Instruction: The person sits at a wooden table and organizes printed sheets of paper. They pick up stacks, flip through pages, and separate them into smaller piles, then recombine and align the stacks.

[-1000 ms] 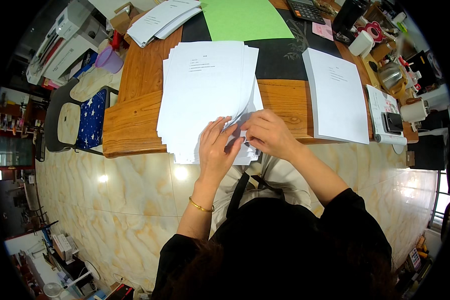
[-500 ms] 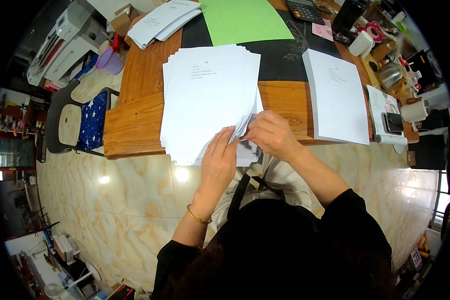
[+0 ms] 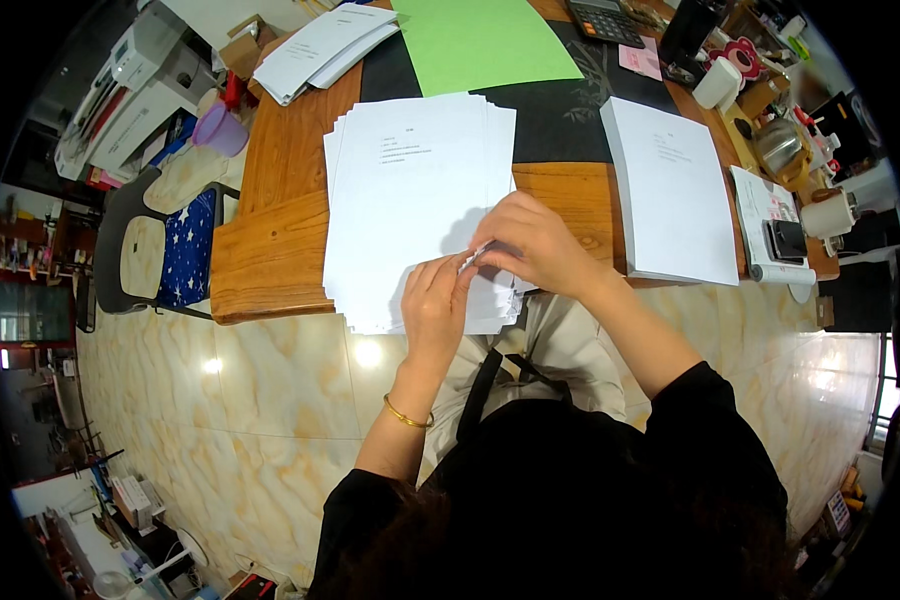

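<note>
An uneven stack of white printed sheets [image 3: 400, 215] lies in front of me, its near edge overhanging the table. At its near right corner my left hand [image 3: 436, 300] pinches the bent-up edges of several sheets between thumb and fingers. My right hand [image 3: 535, 245] meets it from the right, with fingers and thumb closed on the same lifted corner. How many sheets each hand grips cannot be made out. To the right, a neater pile of printed paper [image 3: 670, 205] sits apart from both hands.
On the wooden table [image 3: 270, 265] lie a green sheet [image 3: 485, 45], more papers [image 3: 325, 45] at the far left, and a calculator [image 3: 605, 22]. A kettle [image 3: 780, 148] and clutter line the right side. A chair [image 3: 185, 250] stands at the left.
My right hand has shifted slightly left, up over the sheets' corner, and turned over it. The lifted corner is now bent up between both hands. My left hand stays nearly in place.
</note>
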Motion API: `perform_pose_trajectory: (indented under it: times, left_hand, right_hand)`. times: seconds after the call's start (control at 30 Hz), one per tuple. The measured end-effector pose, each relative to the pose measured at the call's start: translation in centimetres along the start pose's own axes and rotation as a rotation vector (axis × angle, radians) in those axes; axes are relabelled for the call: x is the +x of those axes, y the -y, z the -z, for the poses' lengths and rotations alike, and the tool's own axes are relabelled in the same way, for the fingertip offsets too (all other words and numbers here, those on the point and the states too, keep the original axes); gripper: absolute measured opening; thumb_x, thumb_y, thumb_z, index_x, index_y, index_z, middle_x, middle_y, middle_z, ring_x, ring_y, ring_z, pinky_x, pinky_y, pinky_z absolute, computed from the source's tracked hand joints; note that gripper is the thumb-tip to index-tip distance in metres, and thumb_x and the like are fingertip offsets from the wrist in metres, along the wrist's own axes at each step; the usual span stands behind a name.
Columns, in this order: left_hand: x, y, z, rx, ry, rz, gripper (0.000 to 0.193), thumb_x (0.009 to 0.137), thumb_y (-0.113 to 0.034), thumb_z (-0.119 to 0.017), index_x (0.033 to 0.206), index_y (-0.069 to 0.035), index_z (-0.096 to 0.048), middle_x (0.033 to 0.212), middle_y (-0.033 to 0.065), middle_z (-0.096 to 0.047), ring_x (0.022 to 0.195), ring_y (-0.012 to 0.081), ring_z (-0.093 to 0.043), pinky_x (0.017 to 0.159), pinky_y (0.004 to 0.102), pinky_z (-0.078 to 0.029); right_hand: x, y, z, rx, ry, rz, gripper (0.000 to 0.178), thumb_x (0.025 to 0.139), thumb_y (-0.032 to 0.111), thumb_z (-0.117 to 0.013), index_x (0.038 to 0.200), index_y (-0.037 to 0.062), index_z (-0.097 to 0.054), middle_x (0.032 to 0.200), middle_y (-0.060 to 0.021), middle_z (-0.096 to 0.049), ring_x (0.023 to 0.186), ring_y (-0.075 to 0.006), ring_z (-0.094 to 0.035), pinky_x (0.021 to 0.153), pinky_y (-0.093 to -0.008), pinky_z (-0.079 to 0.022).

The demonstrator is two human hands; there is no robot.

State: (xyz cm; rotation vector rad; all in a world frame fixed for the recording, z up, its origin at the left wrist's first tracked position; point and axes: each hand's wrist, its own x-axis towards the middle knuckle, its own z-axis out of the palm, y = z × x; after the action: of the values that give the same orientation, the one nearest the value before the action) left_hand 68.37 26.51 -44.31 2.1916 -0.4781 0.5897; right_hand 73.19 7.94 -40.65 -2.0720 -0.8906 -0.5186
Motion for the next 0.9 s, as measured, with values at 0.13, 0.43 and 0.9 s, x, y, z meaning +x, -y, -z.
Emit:
perform_pose_trajectory:
  times: [0.13,0.43,0.9]
  left_hand:
    - [0.3,-0.2,0.0,-0.002,-0.009,0.031,0.014,0.087,-0.004,-0.071,0.100,0.002,-0.069,0.088,0.0125,-0.070,0.079,0.0299,-0.064,0.071,0.0381,-0.051]
    - [0.5,0.2,-0.1,0.068,0.002,0.063,0.014,0.091,-0.001,-0.066,0.103,0.006,-0.066,0.083,0.0174,-0.068,0.075,0.0311,-0.065,0.064,0.0372,-0.051]
    - [-0.2,0.6,-0.9,0.158,0.068,-0.241,0.029,0.082,-0.001,-0.069,0.112,0.000,-0.070,0.125,0.0152,-0.064,0.105,0.0314,-0.065,0.087,0.0400,-0.054]
  right_hand:
    - [0.0,-0.2,0.1,0.052,0.067,0.008,0.018,0.075,0.008,-0.080,0.091,0.0095,-0.073,0.083,-0.0047,-0.065,0.084,-0.0248,-0.061,0.072,-0.0348,-0.051]
    - [0.9,-0.6,-0.9,0.005,0.042,0.061,0.012,0.080,0.005,-0.074,0.091,0.0080,-0.073,0.075,-0.0049,-0.064,0.072,-0.0244,-0.061,0.062,-0.0350,-0.048]
    - [-3.7,-1.3,3.2,-0.040,0.065,-0.072,0.016,0.079,0.004,-0.074,0.094,0.0083,-0.071,0.110,-0.0049,-0.066,0.104,-0.0267,-0.060,0.087,-0.0362,-0.051]
